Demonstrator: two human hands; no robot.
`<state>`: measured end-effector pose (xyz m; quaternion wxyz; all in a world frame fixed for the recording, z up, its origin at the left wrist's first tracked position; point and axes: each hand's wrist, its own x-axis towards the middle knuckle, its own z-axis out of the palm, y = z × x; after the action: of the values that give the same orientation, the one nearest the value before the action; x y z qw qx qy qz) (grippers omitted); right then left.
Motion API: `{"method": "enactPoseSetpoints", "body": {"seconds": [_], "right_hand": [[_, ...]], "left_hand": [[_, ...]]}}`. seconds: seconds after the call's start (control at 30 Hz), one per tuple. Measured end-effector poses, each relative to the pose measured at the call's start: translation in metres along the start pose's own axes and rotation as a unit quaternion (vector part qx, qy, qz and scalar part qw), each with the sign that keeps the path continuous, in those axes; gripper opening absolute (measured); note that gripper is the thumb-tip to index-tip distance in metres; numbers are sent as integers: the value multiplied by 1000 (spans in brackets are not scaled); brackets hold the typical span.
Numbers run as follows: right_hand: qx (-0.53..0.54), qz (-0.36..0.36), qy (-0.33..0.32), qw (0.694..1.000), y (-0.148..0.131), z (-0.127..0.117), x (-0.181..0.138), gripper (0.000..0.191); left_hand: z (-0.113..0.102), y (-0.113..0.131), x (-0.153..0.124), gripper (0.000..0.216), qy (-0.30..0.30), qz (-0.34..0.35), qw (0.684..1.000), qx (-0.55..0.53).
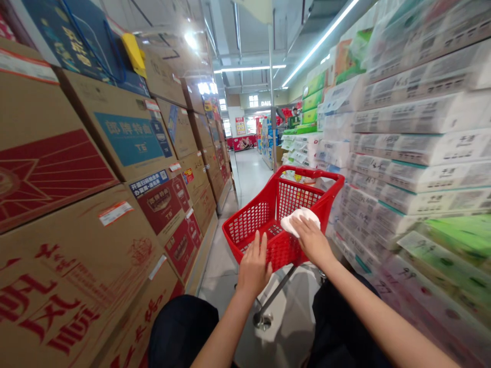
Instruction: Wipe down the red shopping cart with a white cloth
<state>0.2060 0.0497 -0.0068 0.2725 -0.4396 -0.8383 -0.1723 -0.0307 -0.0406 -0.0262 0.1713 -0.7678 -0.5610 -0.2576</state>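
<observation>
A red plastic shopping cart with a perforated basket stands in front of me, between my knees. My right hand presses a folded white cloth against the upper part of the basket's near side. Against the same side, further left, lies my left hand, its fingers stretched out and nothing in it. The fingertips of my left hand reach the basket's rim. Below the basket, a metal leg with a caster rests on the floor.
Stacked cardboard cartons line the left side closely. On the right rise piles of plastic-wrapped paper packs, with green packs lower down. A vertical pole stands beyond the cart, and the aisle floor runs on past it.
</observation>
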Motion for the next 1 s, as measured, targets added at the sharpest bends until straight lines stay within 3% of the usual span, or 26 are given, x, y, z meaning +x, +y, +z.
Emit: {"method": "enactPoseSetpoints", "body": {"seconds": [0.17, 0.23, 0.37, 0.47, 0.57, 0.67, 0.87, 1.0], "right_hand": [[57, -48, -17, 997, -64, 9, -8, 69], [71, -76, -24, 994, -76, 5, -10, 72], [62, -99, -29, 993, -54, -3, -5, 70], [35, -60, -18, 997, -20, -1, 2, 66], [23, -23, -12, 999, -8, 7, 6, 63], [38, -15, -5, 999, -25, 13, 6, 64], [90, -82, -21, 992, -94, 10, -6, 65], [103, -126, -27, 986, -101, 0, -12, 68]], "left_hand": [[5, 8, 3, 95, 10, 2, 1000, -13], [4, 6, 3, 94, 7, 9, 1000, -28], [-5, -13, -1, 89, -10, 32, 999, -39], [-11, -38, -8, 84, -11, 31, 999, 0], [-10, -57, -14, 83, -19, 31, 999, 28], [-2, -56, -16, 85, -23, 15, 999, 33], [10, -35, -13, 88, -6, -12, 999, 32], [7, -34, -16, 88, -11, -3, 1000, 22]]}}
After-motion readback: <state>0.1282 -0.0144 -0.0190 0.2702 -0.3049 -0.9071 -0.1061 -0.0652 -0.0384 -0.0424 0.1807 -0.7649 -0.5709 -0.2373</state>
